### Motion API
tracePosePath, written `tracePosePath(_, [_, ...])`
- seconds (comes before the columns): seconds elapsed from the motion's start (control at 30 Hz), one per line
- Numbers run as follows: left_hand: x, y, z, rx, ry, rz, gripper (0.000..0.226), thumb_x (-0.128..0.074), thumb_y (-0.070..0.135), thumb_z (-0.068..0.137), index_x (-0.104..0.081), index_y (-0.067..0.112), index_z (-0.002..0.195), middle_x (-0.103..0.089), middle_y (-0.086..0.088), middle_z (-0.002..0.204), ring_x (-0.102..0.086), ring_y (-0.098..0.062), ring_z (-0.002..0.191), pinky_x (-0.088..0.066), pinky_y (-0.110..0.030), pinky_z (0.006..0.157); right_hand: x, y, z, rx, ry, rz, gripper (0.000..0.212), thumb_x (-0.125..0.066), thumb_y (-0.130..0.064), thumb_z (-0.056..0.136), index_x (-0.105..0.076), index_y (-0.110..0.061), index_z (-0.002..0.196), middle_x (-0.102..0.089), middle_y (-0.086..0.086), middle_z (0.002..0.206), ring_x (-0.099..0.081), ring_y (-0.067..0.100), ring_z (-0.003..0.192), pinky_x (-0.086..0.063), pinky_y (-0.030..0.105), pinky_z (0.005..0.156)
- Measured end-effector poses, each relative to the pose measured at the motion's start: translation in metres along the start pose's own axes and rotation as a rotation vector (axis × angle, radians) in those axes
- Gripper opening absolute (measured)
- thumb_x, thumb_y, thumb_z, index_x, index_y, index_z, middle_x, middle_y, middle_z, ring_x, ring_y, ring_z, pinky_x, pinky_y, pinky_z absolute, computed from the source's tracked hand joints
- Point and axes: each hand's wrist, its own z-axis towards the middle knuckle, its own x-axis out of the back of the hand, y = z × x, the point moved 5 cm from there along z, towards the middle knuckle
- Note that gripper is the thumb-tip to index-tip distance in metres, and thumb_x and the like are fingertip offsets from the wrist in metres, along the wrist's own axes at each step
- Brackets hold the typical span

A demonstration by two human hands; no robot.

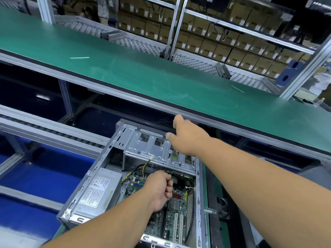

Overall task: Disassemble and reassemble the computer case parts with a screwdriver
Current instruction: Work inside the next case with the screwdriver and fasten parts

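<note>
Lying beneath both hands (186,140): opened computer case (100,176).

One head-worn wide-angle view looks forward and steeply down from above the bench. Nearest, at the bottom centre, lies the open computer case (136,178), seen almost from overhead and close. Both forearms enter from the near edge and reach away from the camera. Farther off, the green conveyor belt (143,72) runs across from left to right, with shelves of cartons (223,42) at the far top.
</note>
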Motion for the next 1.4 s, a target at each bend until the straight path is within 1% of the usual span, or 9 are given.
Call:
tracePosePath(0.1, [0.000,0.000,0.000,0.004,0.021,0.001,0.025,-0.041,0.002,0.100,-0.046,0.023,0.087,-0.048,-0.001,0.053,-0.034,-0.013,0.047,-0.024,-0.025,0.048,0.002,-0.007,0.000,0.084,-0.035,-0.023,0.027,-0.056,-0.015,0.098,-0.032,-0.023,0.109,-0.051,0.006,0.098,-0.058,0.024,0.071,-0.042,0.037,0.053])
tracePosePath(0.2, [0.004,-0.003,0.003,-0.004,0.052,0.007,0.021,-0.040,0.000,0.096,-0.048,0.019,0.093,-0.048,-0.002,0.056,-0.033,-0.013,0.048,-0.024,-0.026,0.047,0.003,-0.002,-0.003,-0.030,0.139,-0.166,0.033,-0.052,-0.044,0.105,-0.032,-0.019,0.114,-0.058,0.000,0.078,-0.055,0.020,0.060,-0.037,0.034,0.048])
tracePosePath(0.37, [0.013,-0.004,0.009,-0.001,0.134,0.010,0.020,-0.040,0.002,0.099,-0.058,0.010,0.100,-0.052,-0.005,0.056,-0.036,-0.014,0.048,-0.027,-0.025,0.044,0.000,-0.005,-0.002,0.089,-0.022,0.018,0.027,-0.050,-0.016,0.098,-0.036,-0.026,0.120,-0.045,0.005,0.114,-0.056,0.023,0.073,-0.042,0.036,0.057])
tracePosePath(0.53, [0.014,-0.009,0.013,-0.012,0.130,0.057,0.033,-0.032,-0.001,0.102,-0.063,0.006,0.111,-0.062,-0.007,0.057,-0.046,-0.015,0.049,-0.035,-0.026,0.045,0.000,0.003,-0.005,-0.043,0.120,-0.145,0.031,-0.053,-0.031,0.104,-0.031,-0.017,0.122,-0.057,0.002,0.084,-0.056,0.022,0.063,-0.040,0.035,0.051])
tracePosePath(0.7, [0.018,-0.009,0.009,-0.021,0.116,0.047,0.031,-0.029,-0.008,0.103,-0.058,-0.001,0.112,-0.071,-0.026,0.092,-0.065,-0.019,0.050,-0.051,-0.027,0.048,0.002,-0.002,-0.006,0.077,-0.058,0.052,0.039,-0.054,-0.002,0.092,-0.033,-0.024,0.116,-0.044,0.005,0.105,-0.055,0.024,0.069,-0.041,0.037,0.053])
tracePosePath(0.87, [0.011,-0.009,0.004,-0.005,0.049,0.121,0.023,-0.038,0.007,0.109,-0.061,0.007,0.113,-0.076,-0.015,0.077,-0.063,-0.017,0.050,-0.047,-0.026,0.044,-0.001,-0.003,-0.008,0.003,0.147,-0.160,0.032,-0.059,-0.007,0.095,-0.031,-0.019,0.103,-0.055,0.005,0.083,-0.054,0.024,0.062,-0.038,0.035,0.048])
tracePosePath(0.97, [0.011,-0.009,0.004,0.007,0.044,0.200,0.027,-0.038,0.016,0.109,-0.063,0.009,0.112,-0.059,-0.004,0.057,-0.040,-0.013,0.040,-0.027,-0.023,0.039,-0.003,0.002,-0.009,0.025,0.126,0.029,0.025,-0.060,-0.027,0.102,-0.036,-0.021,0.107,-0.051,0.003,0.095,-0.056,0.023,0.073,-0.048,0.040,0.061])
tracePosePath(1.1, [0.007,-0.009,0.003,-0.002,-0.022,0.196,0.030,-0.031,0.010,0.105,-0.061,0.009,0.107,-0.036,0.001,0.052,-0.020,-0.012,0.042,-0.015,-0.021,0.042,0.000,0.007,-0.020,0.070,0.071,0.169,0.026,-0.059,-0.012,0.099,-0.040,-0.029,0.101,-0.053,-0.001,0.099,-0.058,0.026,0.079,-0.057,0.049,0.070])
tracePosePath(1.4, [-0.008,0.002,-0.011,-0.031,-0.211,-0.091,0.026,-0.042,-0.011,0.095,-0.060,0.007,0.100,-0.059,-0.011,0.069,-0.051,-0.018,0.057,-0.041,-0.027,0.050,0.007,0.058,-0.085,0.024,0.304,0.592,0.030,-0.053,-0.010,0.098,-0.049,-0.040,0.093,-0.059,-0.015,0.088,-0.048,0.002,0.057,-0.042,0.019,0.047])
